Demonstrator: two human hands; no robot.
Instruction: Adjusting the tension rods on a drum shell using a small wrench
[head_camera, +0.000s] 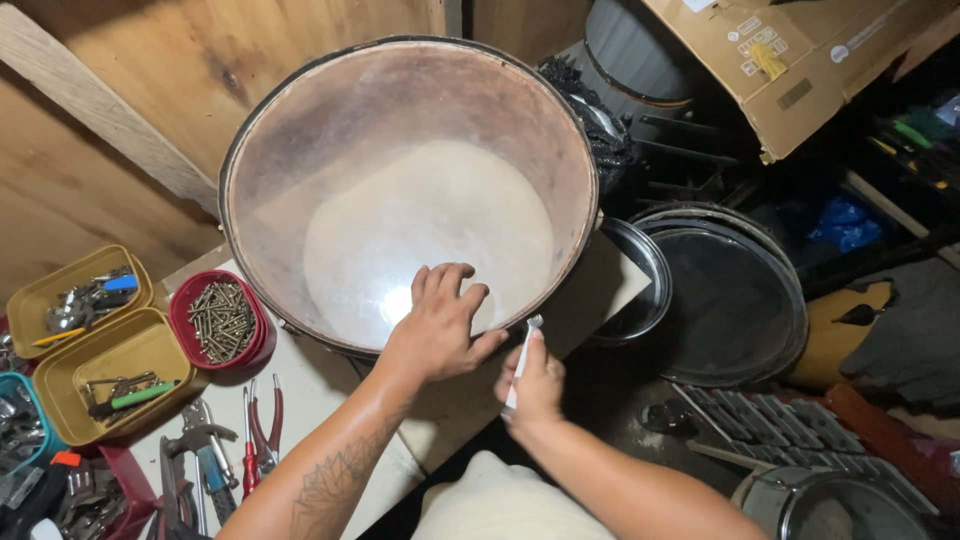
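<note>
Nearest to the camera, the right hand (532, 385) has its grip closed around a slim white-handled tool (522, 362), and the metal tip of the tool meets the near rim of the drum (300, 130), just beside the thumb of the other hand. The left hand (440, 325) holds nothing; its fingers are spread and curl over this same near rim, with the fingertips lying inside the shell against the pale drumhead (420, 225). The drum sits tilted on the bench (320, 385), its open side turned up toward the person. To do this step well, I think the left hand should press the rim firmly so the shell does not roll, and the tool should stay straight on the fitting, turning in short even moves. What kind of fitting it is I cannot tell, because the hand hides it. If the tool slips, it may hit the left thumb, so this thumb is better a little apart. To the left on the bench stand 1 red tub of screws (221, 322), 2 yellow trays (118, 370) and red pliers (262, 430). Farther right, dark round hoops (735, 295) lie below.
</note>
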